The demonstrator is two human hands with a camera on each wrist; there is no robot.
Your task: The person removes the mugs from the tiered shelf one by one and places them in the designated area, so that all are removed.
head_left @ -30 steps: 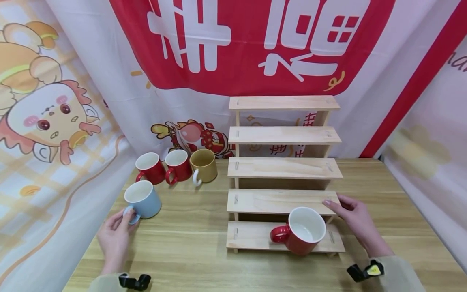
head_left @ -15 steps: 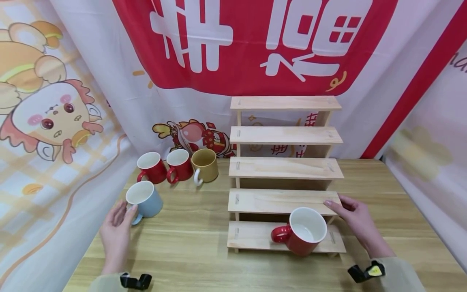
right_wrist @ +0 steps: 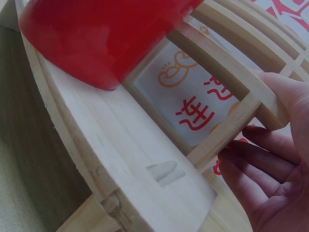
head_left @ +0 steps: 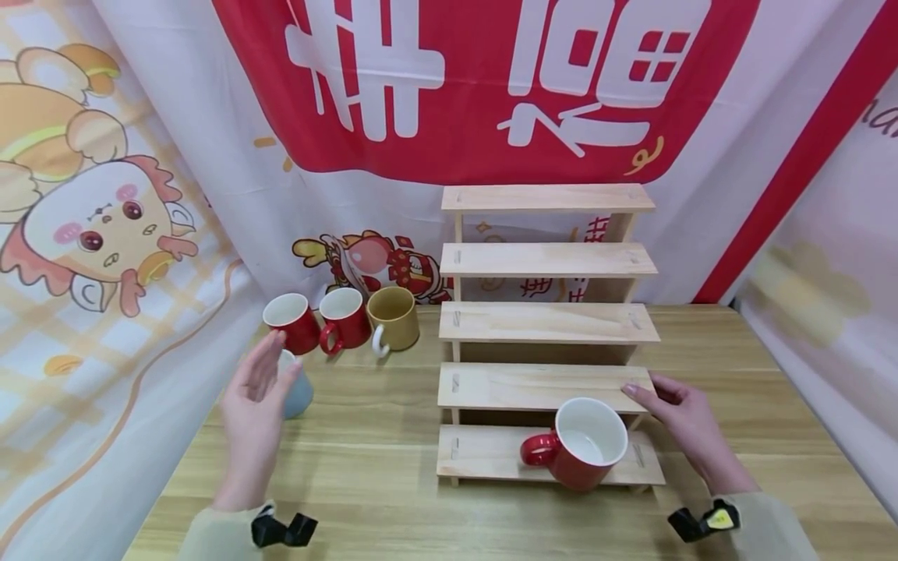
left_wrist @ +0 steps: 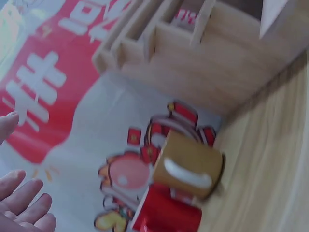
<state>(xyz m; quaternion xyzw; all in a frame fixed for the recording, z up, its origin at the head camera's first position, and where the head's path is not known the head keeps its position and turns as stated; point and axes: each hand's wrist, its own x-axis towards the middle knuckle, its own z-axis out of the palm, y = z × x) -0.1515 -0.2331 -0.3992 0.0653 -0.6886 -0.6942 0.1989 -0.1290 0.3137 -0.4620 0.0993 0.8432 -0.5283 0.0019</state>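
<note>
My left hand [head_left: 256,409] is raised with fingers extended and nothing in it. In the head view it overlaps a light blue mug [head_left: 299,396], hiding its handle and much of its rim. My right hand [head_left: 677,413] grips the right end of the second-lowest board of a wooden stepped rack [head_left: 533,386]. The right wrist view shows the thumb over the board and the fingers [right_wrist: 260,159] below, beside the upright. A red mug [head_left: 585,460] with a white inside stands on the lowest step, its handle pointing left.
Two red mugs [head_left: 291,327] and a mustard mug [head_left: 396,319] with a white handle stand in a row at the back left of the wooden table [head_left: 379,483]. A printed cloth [head_left: 491,156] hangs close behind the rack, with more cloth at both sides.
My left hand has let go of the blue mug's handle, opened, then moved up and right over the mug. The right hand keeps its grip on the rack.
</note>
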